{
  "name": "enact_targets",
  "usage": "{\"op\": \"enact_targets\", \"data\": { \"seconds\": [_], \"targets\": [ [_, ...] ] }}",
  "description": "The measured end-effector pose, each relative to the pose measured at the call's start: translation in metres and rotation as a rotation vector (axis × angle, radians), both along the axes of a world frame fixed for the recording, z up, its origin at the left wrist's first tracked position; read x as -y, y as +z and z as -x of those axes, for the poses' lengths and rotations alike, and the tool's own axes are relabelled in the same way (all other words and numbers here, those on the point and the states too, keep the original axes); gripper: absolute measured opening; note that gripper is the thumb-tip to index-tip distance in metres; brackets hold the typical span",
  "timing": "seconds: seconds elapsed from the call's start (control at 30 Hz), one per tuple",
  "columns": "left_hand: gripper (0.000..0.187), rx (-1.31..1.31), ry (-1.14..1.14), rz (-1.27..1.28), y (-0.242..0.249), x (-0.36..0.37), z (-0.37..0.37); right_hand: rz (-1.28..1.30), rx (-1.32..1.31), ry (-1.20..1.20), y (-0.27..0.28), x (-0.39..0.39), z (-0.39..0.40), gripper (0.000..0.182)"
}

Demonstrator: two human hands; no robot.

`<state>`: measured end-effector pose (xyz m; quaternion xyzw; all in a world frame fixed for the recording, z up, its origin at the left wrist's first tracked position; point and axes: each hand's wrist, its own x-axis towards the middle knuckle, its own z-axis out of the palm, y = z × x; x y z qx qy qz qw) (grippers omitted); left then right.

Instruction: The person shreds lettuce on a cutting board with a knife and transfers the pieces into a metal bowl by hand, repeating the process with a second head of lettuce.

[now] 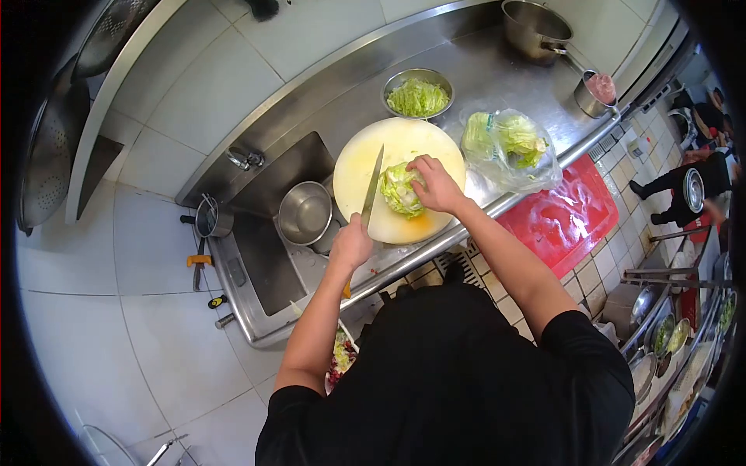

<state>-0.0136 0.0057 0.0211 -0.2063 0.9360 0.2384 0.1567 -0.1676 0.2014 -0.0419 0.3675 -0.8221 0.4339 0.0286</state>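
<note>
A large kitchen knife (374,183) is in my left hand (352,246), whose fingers wrap round its handle. The blade points away from me over the round cutting board (357,155), just left of a piece of lettuce (399,194). My right hand (437,186) grips that lettuce from its right side, fingers curled over the top. Behind the board stands a metal bowl (386,95) of shredded green leaves (418,98). To the right lies a clear plastic bag (536,180) with more lettuce (519,140) in it.
Left of the board is a sink (264,264) with a metal bowl (305,213) and a faucet (245,159). A pot (536,31) and a metal container (588,101) with pink contents stand at the back right. A red tray (579,213) lies below the counter's edge. Another person (688,182) stands far right.
</note>
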Motion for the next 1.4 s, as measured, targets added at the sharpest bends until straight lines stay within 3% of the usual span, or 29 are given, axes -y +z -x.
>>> {"op": "enact_targets", "data": {
  "seconds": [0.03, 0.13, 0.37, 0.53, 0.77, 0.93, 1.17, 1.27, 1.33, 1.4],
  "targets": [
    [0.022, -0.122, 0.014, 0.019, 0.009, -0.007, -0.002, 0.009, -0.045, 0.0, -0.003, 0.002, 0.001, 0.035],
    [0.023, -0.096, 0.057, -0.029, 0.034, -0.029, 0.001, -0.071, -0.099, -0.022, -0.003, 0.004, -0.001, 0.037],
    [0.024, -0.076, -0.056, -0.002, 0.031, -0.036, 0.005, -0.072, -0.096, -0.059, -0.009, 0.008, -0.003, 0.04],
    [0.024, -0.022, -0.121, -0.037, 0.022, -0.024, 0.01, 0.039, -0.262, -0.066, -0.012, 0.015, -0.002, 0.039],
    [0.026, 0.007, -0.255, -0.055, 0.013, -0.009, -0.002, -0.018, -0.204, -0.097, -0.004, 0.021, -0.001, 0.038],
    [0.026, 0.139, -0.168, -0.27, 0.023, -0.01, 0.02, 0.03, -0.223, -0.15, -0.009, 0.024, -0.005, 0.038],
    [0.03, 0.125, -0.2, -0.183, 0.01, -0.01, 0.053, 0.022, -0.19, -0.174, -0.01, 0.024, -0.006, 0.036],
    [0.03, 0.128, -0.388, -0.183, 0.017, 0.007, 0.048, 0.013, -0.208, -0.187, -0.008, 0.023, -0.006, 0.037],
    [0.026, 0.209, -0.251, -0.281, 0.013, 0.0, 0.052, 0.09, -0.236, -0.215, -0.013, 0.028, -0.009, 0.036],
    [0.026, 0.195, -0.255, -0.299, -0.005, -0.016, 0.065, 0.034, -0.213, -0.213, -0.014, 0.026, -0.013, 0.037]
  ]
}}
